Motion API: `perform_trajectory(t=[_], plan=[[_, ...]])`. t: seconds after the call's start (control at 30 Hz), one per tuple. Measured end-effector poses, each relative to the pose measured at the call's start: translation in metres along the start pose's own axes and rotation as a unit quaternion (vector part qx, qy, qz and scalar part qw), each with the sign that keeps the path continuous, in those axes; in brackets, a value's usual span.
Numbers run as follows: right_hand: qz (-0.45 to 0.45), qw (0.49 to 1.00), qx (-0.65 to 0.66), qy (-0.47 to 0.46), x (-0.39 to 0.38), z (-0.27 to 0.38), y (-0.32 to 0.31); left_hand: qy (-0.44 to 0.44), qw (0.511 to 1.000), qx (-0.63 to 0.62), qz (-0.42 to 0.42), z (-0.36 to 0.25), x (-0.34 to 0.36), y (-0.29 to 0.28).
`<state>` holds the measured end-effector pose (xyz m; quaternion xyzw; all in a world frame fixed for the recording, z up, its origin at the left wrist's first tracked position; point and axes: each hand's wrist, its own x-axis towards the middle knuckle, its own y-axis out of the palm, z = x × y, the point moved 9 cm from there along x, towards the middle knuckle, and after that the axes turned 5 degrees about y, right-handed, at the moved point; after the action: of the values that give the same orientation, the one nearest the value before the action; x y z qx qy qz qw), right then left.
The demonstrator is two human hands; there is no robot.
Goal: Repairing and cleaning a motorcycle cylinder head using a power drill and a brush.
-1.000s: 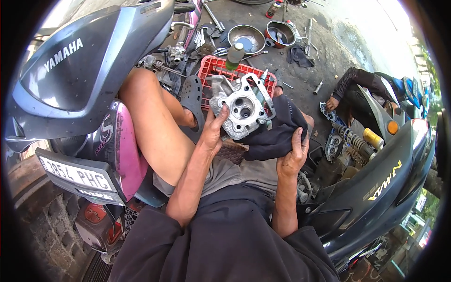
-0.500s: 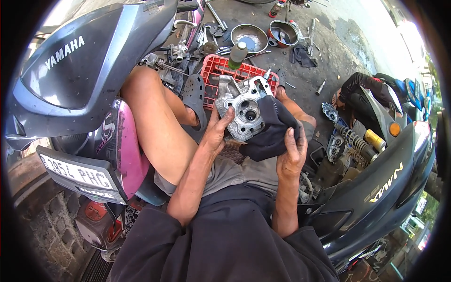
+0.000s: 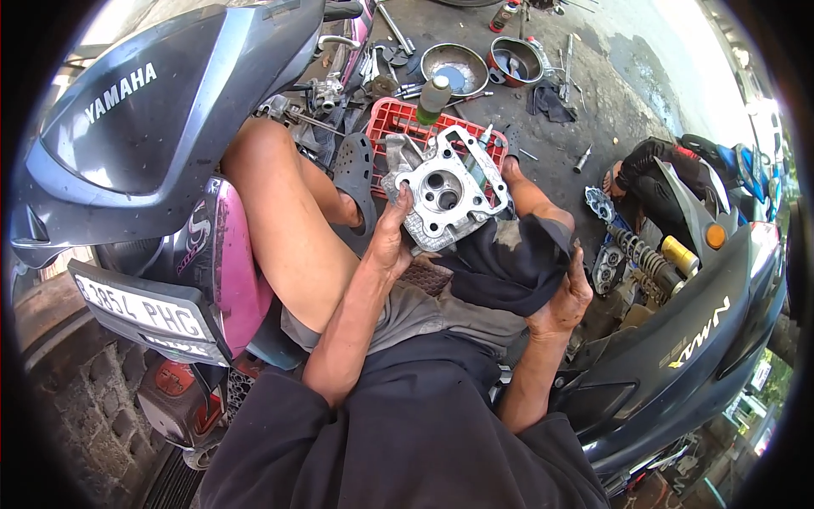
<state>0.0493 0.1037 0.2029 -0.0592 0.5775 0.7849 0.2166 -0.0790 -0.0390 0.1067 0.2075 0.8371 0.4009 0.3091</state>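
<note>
I have the metal engine casting point(image 3: 466, 193) up over the person's lap, on the near side of the red crate point(image 3: 397, 107), its machined face turned toward my camera. The left hand point(image 3: 388, 244) grips its left near edge, thumb over the face, and looks to be its only support, since the right hand point(image 3: 560, 301) is closed on a bunched dark cloth point(image 3: 513, 276), most of its fingers hidden in the folds. I can't tell whether the cloth touches the casting's near edge. My main worry is a slip: the casting looks heavy and hangs out to the right of that one-sided grip, so an oily thumb or a hard rub could roll it free, onto the crate or a bare leg point(image 3: 292, 225). Grit in the cloth could scratch the flat face, and loose folds could snag on its corners. A far swing might also knock the green bottle point(image 3: 433, 102) at the crate's far side, spilling what's inside.
</note>
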Motion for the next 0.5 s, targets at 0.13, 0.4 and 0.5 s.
perform_trajectory(t=[0.13, 0.4, 0.5], plan=[[-0.024, 0.999, -0.028, -0.003, -0.008, 0.007, -0.012, 0.003, 1.0, -0.024, 0.014, -0.002, -0.001, 0.006], [0.096, 0.989, -0.046, 0.106, 0.0, -0.018, 0.039, 0.008, 1.0, -0.005, 0.004, -0.001, -0.003, -0.002], [0.115, 0.973, -0.18, 0.093, 0.001, -0.023, 0.028, 0.003, 1.0, -0.009, 0.005, 0.0, -0.003, 0.0]])
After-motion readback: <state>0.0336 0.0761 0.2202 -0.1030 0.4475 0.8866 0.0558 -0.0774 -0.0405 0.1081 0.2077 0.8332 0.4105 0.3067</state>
